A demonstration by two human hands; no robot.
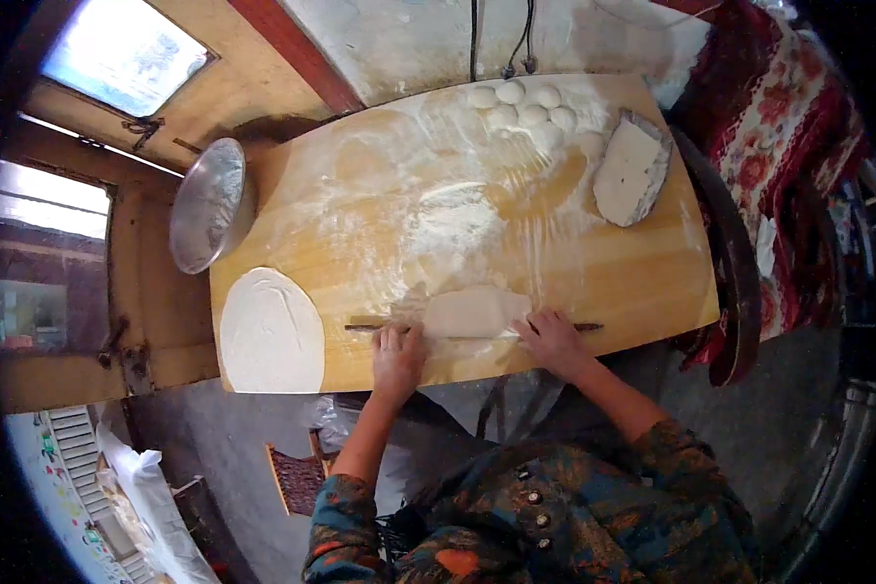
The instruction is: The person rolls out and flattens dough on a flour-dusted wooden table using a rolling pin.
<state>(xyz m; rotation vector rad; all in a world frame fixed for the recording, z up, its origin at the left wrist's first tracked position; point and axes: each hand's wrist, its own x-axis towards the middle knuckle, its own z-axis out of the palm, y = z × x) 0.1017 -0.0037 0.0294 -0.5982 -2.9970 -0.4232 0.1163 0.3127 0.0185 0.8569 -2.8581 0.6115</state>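
A thin dark rolling pin [362,328] lies crosswise near the front edge of the wooden board, its two ends showing past my hands. My left hand [397,360] is closed over its left part and my right hand [555,343] over its right part. Between them a flattened piece of dough [477,310] lies along the pin, hiding the pin's middle; whether it is wrapped around it I cannot tell. Left of my left hand lies a large rolled-out sheet of dough [273,336]. A heap of flour [455,219] is beyond the pin.
Several dough balls [532,115] sit at the board's far side. An open bag [633,175] with pale contents rests at the right. A metal bowl [209,204] stands tilted at the left edge of the wooden board [350,214]. Patterned red cloth [759,165] hangs at right.
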